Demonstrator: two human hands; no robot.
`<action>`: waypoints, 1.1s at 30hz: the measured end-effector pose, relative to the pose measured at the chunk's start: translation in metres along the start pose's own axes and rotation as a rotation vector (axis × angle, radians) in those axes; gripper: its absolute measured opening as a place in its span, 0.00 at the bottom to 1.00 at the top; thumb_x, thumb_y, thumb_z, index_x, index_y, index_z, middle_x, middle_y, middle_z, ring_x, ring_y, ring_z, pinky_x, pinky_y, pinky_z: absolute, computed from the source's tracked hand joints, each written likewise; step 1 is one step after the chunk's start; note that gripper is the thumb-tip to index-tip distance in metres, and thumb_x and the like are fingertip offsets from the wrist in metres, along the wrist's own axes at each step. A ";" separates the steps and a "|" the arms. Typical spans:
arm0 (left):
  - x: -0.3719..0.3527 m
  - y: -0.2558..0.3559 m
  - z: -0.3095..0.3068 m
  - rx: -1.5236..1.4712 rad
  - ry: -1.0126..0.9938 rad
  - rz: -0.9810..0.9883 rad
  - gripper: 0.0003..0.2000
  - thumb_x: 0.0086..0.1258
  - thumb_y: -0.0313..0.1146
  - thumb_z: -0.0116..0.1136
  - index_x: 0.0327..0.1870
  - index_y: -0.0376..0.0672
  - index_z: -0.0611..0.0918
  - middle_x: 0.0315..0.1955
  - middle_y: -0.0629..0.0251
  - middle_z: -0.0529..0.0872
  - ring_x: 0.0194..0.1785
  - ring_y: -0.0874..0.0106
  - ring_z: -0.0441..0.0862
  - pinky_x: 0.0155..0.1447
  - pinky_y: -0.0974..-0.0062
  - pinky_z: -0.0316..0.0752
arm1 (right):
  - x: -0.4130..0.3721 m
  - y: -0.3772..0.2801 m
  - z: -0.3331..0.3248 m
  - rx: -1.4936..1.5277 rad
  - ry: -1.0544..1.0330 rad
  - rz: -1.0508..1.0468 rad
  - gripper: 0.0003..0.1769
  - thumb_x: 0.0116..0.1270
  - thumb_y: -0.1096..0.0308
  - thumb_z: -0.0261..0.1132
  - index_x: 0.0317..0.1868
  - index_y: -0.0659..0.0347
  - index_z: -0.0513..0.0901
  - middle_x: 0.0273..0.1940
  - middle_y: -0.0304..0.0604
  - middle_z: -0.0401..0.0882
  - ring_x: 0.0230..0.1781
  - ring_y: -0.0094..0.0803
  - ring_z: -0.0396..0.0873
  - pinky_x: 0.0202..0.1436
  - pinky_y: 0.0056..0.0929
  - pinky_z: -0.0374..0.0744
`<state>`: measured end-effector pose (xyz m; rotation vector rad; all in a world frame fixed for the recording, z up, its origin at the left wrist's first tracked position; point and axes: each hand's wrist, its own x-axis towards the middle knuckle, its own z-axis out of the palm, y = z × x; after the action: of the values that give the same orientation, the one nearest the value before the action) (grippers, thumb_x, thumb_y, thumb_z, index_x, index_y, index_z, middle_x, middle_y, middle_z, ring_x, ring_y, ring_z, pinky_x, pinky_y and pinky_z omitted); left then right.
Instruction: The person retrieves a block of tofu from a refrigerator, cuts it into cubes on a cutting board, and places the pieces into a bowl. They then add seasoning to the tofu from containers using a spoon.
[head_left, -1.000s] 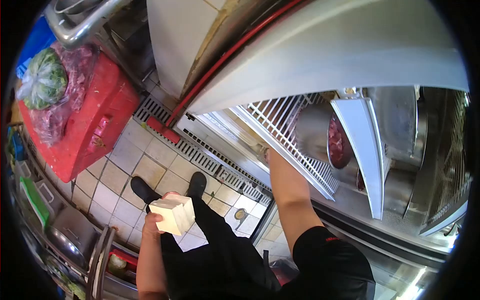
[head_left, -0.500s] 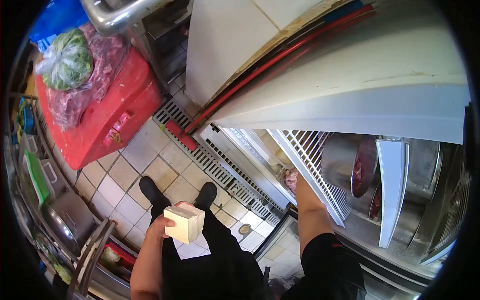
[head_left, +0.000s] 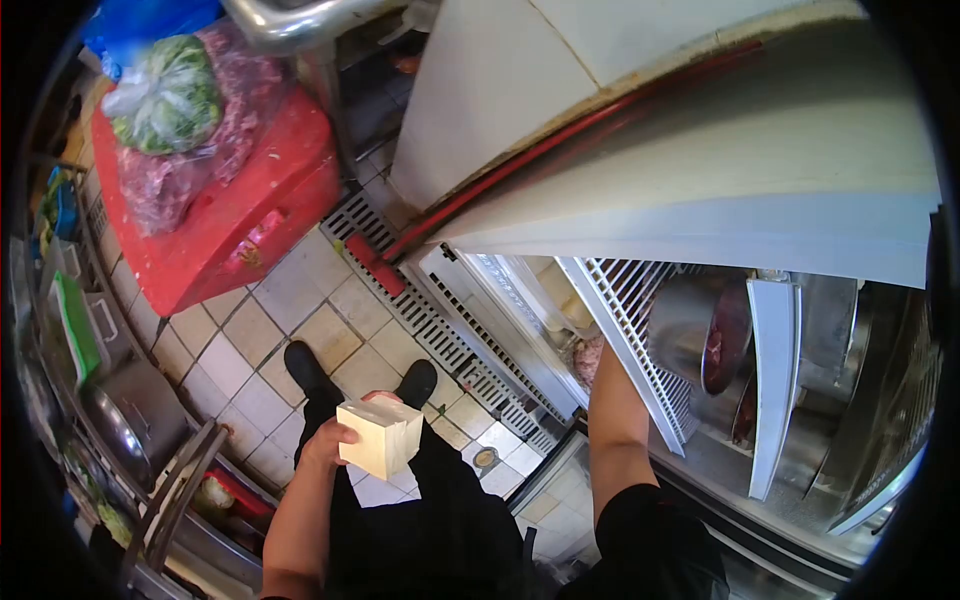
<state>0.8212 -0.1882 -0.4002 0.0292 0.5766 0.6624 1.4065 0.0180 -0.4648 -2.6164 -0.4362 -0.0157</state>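
My left hand (head_left: 328, 440) is closed around a cream-coloured square block (head_left: 380, 438) made of several layers, held above my lap. A bit of pink shows at its far edge. My right arm (head_left: 616, 415) reaches into the lower part of an open fridge (head_left: 770, 380), under a white wire shelf (head_left: 625, 330). The shelf hides the hand and its fingers. Close to that forearm lies pinkish minced meat (head_left: 588, 358). On the shelf above stands a metal pot (head_left: 685, 325), with dark red meat (head_left: 722, 345) in a round container beside it.
A red bin (head_left: 235, 235) bears bagged greens (head_left: 170, 95) and bagged meat (head_left: 240, 90). A red-handled squeegee (head_left: 378, 265) lies by the floor drain grate (head_left: 440, 335). Metal pans (head_left: 140, 420) and a green-edged tray (head_left: 75, 325) line the left side. The tiled floor (head_left: 345, 325) holds my feet.
My view has shifted slightly, so the bin and fridge appear moved in the picture. The cream-coloured block stays in my left hand, and my right arm is still inside the fridge.
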 end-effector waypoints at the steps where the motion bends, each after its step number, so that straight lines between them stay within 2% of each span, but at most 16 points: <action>1: -0.006 0.000 -0.001 -0.045 -0.013 0.007 0.53 0.43 0.50 0.79 0.73 0.31 0.73 0.60 0.50 0.87 0.61 0.59 0.89 0.66 0.60 0.85 | -0.003 -0.002 -0.005 0.004 0.008 0.001 0.23 0.76 0.54 0.75 0.60 0.62 0.86 0.65 0.53 0.86 0.63 0.40 0.85 0.60 0.46 0.88; 3: -0.024 -0.006 -0.017 -0.159 -0.069 0.070 0.53 0.49 0.47 0.80 0.78 0.30 0.69 0.61 0.50 0.87 0.59 0.61 0.90 0.64 0.64 0.86 | -0.014 -0.008 -0.013 0.017 0.012 0.005 0.23 0.76 0.53 0.76 0.60 0.62 0.86 0.65 0.53 0.86 0.62 0.41 0.85 0.59 0.46 0.88; 8: -0.090 0.054 0.025 -0.202 -0.094 0.271 0.54 0.49 0.49 0.79 0.77 0.29 0.69 0.63 0.47 0.85 0.61 0.58 0.89 0.64 0.61 0.87 | -0.080 -0.026 -0.059 0.103 0.025 0.082 0.23 0.75 0.53 0.77 0.58 0.62 0.87 0.64 0.54 0.87 0.62 0.41 0.85 0.58 0.47 0.89; 13: -0.192 0.109 0.031 -0.357 -0.183 0.528 0.52 0.48 0.51 0.78 0.75 0.31 0.70 0.62 0.46 0.85 0.62 0.51 0.88 0.63 0.51 0.89 | -0.202 -0.038 -0.135 0.317 0.010 0.231 0.24 0.73 0.52 0.78 0.57 0.61 0.87 0.64 0.54 0.87 0.61 0.42 0.86 0.57 0.47 0.90; 15: -0.244 0.137 0.037 -0.308 -0.110 0.632 0.52 0.49 0.52 0.77 0.76 0.32 0.70 0.62 0.46 0.85 0.62 0.49 0.88 0.61 0.48 0.89 | -0.236 -0.004 -0.147 0.696 -0.198 0.270 0.37 0.68 0.50 0.83 0.72 0.55 0.81 0.66 0.51 0.85 0.55 0.43 0.88 0.41 0.36 0.90; 17: -0.294 0.164 0.036 -0.367 -0.131 0.746 0.53 0.51 0.54 0.75 0.77 0.32 0.69 0.63 0.46 0.84 0.62 0.48 0.88 0.62 0.48 0.89 | -0.291 -0.021 -0.189 0.552 -0.196 0.240 0.29 0.68 0.51 0.82 0.57 0.65 0.85 0.46 0.52 0.93 0.45 0.47 0.92 0.52 0.45 0.91; 18: -0.319 0.176 0.027 -0.354 -0.122 0.798 0.53 0.54 0.56 0.74 0.79 0.32 0.69 0.64 0.47 0.84 0.64 0.47 0.87 0.62 0.47 0.89 | -0.313 -0.023 -0.204 0.588 -0.201 0.255 0.29 0.68 0.51 0.82 0.57 0.65 0.85 0.46 0.52 0.93 0.45 0.47 0.92 0.52 0.45 0.91; 20: -0.366 0.212 0.019 -0.300 -0.228 0.866 0.53 0.58 0.59 0.72 0.81 0.33 0.67 0.66 0.47 0.84 0.64 0.46 0.87 0.61 0.43 0.89 | -0.350 -0.017 -0.221 0.239 -0.183 0.014 0.30 0.69 0.55 0.82 0.60 0.68 0.84 0.50 0.55 0.92 0.51 0.49 0.92 0.55 0.47 0.90; 21: -0.388 0.230 0.013 -0.286 -0.315 0.919 0.54 0.61 0.62 0.70 0.83 0.33 0.66 0.68 0.46 0.83 0.65 0.45 0.88 0.60 0.38 0.88 | -0.367 -0.014 -0.230 0.270 -0.183 0.040 0.30 0.69 0.55 0.82 0.60 0.68 0.84 0.50 0.55 0.92 0.51 0.49 0.92 0.55 0.47 0.90; 23: -0.429 0.268 -0.002 -0.185 -0.306 0.953 0.52 0.66 0.66 0.66 0.84 0.36 0.67 0.71 0.48 0.83 0.67 0.45 0.87 0.58 0.36 0.89 | -0.397 -0.012 -0.245 0.329 -0.490 0.086 0.41 0.66 0.55 0.83 0.71 0.73 0.78 0.63 0.63 0.87 0.61 0.57 0.88 0.66 0.50 0.84; 25: -0.462 0.306 -0.009 -0.165 -0.227 1.132 0.48 0.67 0.70 0.64 0.83 0.47 0.72 0.73 0.54 0.83 0.68 0.47 0.87 0.57 0.35 0.89 | -0.436 -0.022 -0.262 0.149 -0.404 0.108 0.44 0.64 0.55 0.84 0.72 0.73 0.77 0.63 0.65 0.87 0.64 0.59 0.87 0.69 0.52 0.83; 26: -0.480 0.325 -0.012 -0.079 -0.198 1.150 0.42 0.69 0.71 0.61 0.80 0.58 0.76 0.71 0.62 0.85 0.67 0.49 0.87 0.55 0.39 0.90 | -0.454 -0.036 -0.285 0.044 -0.470 0.074 0.45 0.64 0.56 0.84 0.73 0.73 0.76 0.64 0.65 0.86 0.64 0.60 0.86 0.70 0.52 0.82; 28: -0.498 0.363 -0.019 -0.195 -0.170 1.199 0.40 0.70 0.69 0.61 0.79 0.57 0.78 0.70 0.61 0.86 0.66 0.50 0.88 0.53 0.39 0.90 | -0.494 -0.038 -0.288 0.013 -0.414 -0.086 0.46 0.63 0.59 0.84 0.74 0.74 0.73 0.67 0.65 0.83 0.68 0.60 0.83 0.73 0.51 0.80; 29: -0.506 0.381 -0.023 -0.340 -0.119 1.262 0.38 0.70 0.67 0.61 0.77 0.56 0.79 0.69 0.61 0.86 0.64 0.51 0.89 0.50 0.40 0.91 | -0.488 -0.006 -0.250 0.022 -0.464 -0.014 0.48 0.61 0.58 0.85 0.74 0.74 0.72 0.70 0.66 0.81 0.71 0.60 0.81 0.76 0.50 0.78; 30: -0.515 0.401 -0.039 -0.281 -0.097 1.270 0.35 0.72 0.68 0.58 0.75 0.63 0.80 0.68 0.70 0.87 0.63 0.55 0.89 0.48 0.46 0.91 | -0.506 -0.023 -0.260 0.049 -0.496 -0.049 0.48 0.61 0.57 0.85 0.74 0.74 0.73 0.70 0.66 0.80 0.71 0.61 0.80 0.76 0.50 0.78; 33: -0.543 0.459 -0.079 -0.324 0.037 1.311 0.34 0.72 0.68 0.57 0.75 0.63 0.81 0.66 0.73 0.88 0.61 0.59 0.89 0.44 0.48 0.89 | -0.535 -0.042 -0.228 -0.073 -0.530 -0.026 0.47 0.60 0.53 0.86 0.71 0.72 0.76 0.68 0.66 0.82 0.70 0.61 0.82 0.74 0.50 0.80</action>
<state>0.1711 -0.1552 -0.1034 0.0943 0.4260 2.0266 0.9008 -0.2157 -0.2914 -2.6645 -0.6565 0.6757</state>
